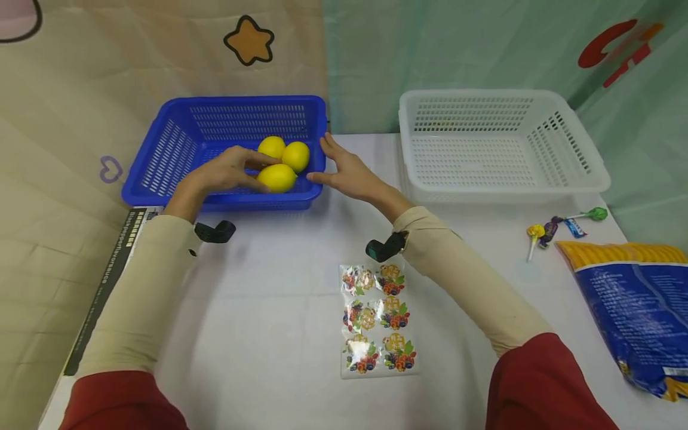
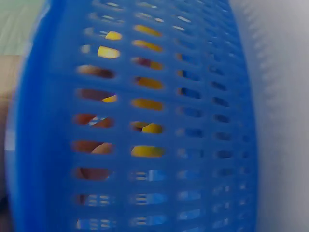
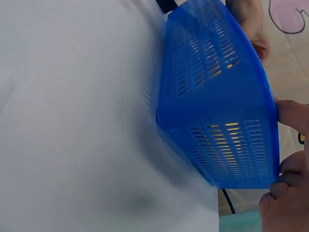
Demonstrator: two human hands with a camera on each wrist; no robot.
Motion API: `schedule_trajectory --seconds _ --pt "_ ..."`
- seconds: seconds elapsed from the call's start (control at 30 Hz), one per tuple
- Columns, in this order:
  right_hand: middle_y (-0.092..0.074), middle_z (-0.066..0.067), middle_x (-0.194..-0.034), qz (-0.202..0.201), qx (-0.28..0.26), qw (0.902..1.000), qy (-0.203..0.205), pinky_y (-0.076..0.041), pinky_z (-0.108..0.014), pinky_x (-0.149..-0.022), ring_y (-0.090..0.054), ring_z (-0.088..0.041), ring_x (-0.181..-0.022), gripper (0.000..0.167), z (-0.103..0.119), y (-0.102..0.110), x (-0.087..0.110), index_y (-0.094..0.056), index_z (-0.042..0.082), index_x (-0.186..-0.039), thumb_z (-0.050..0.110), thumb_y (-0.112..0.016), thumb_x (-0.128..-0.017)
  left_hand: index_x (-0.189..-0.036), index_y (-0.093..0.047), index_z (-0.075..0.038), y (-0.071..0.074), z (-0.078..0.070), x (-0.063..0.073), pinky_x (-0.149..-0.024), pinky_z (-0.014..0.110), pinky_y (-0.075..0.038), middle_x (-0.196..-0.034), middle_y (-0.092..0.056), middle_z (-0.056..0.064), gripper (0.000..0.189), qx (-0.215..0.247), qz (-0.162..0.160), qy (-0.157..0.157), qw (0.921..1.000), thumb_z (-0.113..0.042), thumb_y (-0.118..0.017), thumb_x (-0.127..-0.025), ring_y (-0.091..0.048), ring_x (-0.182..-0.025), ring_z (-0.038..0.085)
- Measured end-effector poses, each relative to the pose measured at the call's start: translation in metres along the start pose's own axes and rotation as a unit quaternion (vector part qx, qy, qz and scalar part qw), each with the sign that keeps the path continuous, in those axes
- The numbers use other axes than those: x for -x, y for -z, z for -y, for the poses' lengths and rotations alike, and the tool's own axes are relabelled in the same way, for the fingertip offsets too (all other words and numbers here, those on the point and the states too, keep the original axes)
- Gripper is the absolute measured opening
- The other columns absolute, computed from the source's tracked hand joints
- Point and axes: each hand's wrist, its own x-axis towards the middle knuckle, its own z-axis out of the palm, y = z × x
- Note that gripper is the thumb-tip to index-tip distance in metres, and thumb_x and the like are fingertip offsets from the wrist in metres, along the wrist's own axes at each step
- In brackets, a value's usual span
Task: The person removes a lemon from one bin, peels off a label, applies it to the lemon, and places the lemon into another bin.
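Inside a blue plastic basket (image 1: 279, 202), my left hand (image 1: 228, 170) reaches over the front wall. Its thumb and fingers hold the left end of the front lemon (image 1: 279, 178). Two more lemons (image 1: 271, 146) lie against it, behind. My right hand (image 1: 352, 173) touches the basket's right rim from outside, fingers fairly straight and thumb apart. In the right wrist view, fingertips of the right hand (image 3: 292, 193) meet the rim of the basket (image 3: 217, 108). The left wrist view shows mostly the slotted basket wall (image 2: 53, 121); lemon and fingers appear only in pieces through its slots.
A white basket (image 1: 484, 194) stands at the back right. Wrapped candies and lollipops (image 1: 550, 232) lie before it, near a blue-and-yellow bag (image 1: 634, 310). A sticker sheet (image 1: 378, 322) lies centre front. A dark printed box (image 1: 110, 275) runs along the left edge.
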Motion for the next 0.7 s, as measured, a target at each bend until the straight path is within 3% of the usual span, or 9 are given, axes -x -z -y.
schedule_trajectory --seconds 0.23,0.4,0.57,0.7 --pt "0.001 0.002 -0.165 -0.003 -0.004 1.0 -0.007 -0.009 -0.033 -0.121 -0.005 -0.014 -0.15 0.094 -0.004 0.004 0.005 -0.011 0.013 -0.157 0.054 -0.064 -0.09 -0.144 -0.051 -0.013 0.008 -0.01 0.004 -0.11 0.047 -0.038 -0.148 -0.047 0.014 0.063 0.016 -0.068 -0.026 0.9972 -0.014 -0.077 -0.086 -0.042 -0.137 0.032" --pt "-0.003 0.004 -0.164 -0.003 -0.007 1.0 -0.003 -0.013 -0.035 -0.121 -0.008 -0.015 -0.149 0.095 -0.006 0.009 0.009 -0.014 0.015 -0.157 0.052 -0.068 -0.088 -0.143 -0.053 -0.015 0.011 -0.018 0.005 -0.106 0.042 -0.044 -0.145 -0.051 0.01 0.061 0.025 -0.108 -0.046 0.9927 -0.012 -0.076 -0.086 -0.045 -0.135 0.027" --pt "-0.017 0.002 -0.163 -0.035 -0.018 0.9992 0.008 -0.022 -0.032 -0.119 -0.02 -0.016 -0.148 0.092 -0.009 0.02 0.016 -0.022 0.014 -0.157 0.042 -0.075 -0.086 -0.14 -0.056 -0.011 0.008 -0.036 0.0 -0.105 0.042 -0.045 -0.141 -0.055 0.01 0.059 0.047 -0.109 -0.097 0.9882 -0.009 -0.077 -0.085 -0.049 -0.132 0.027" --pt "-0.025 0.0 -0.161 -0.056 -0.061 0.9965 0.013 -0.028 -0.022 -0.114 -0.028 -0.015 -0.145 0.088 -0.014 0.031 0.024 -0.027 0.012 -0.156 0.033 -0.077 -0.086 -0.14 -0.056 -0.01 0.001 -0.054 -0.008 -0.106 0.045 -0.044 -0.14 -0.056 0.011 0.058 0.048 -0.101 -0.122 0.9863 -0.007 -0.076 -0.086 -0.05 -0.13 0.028"
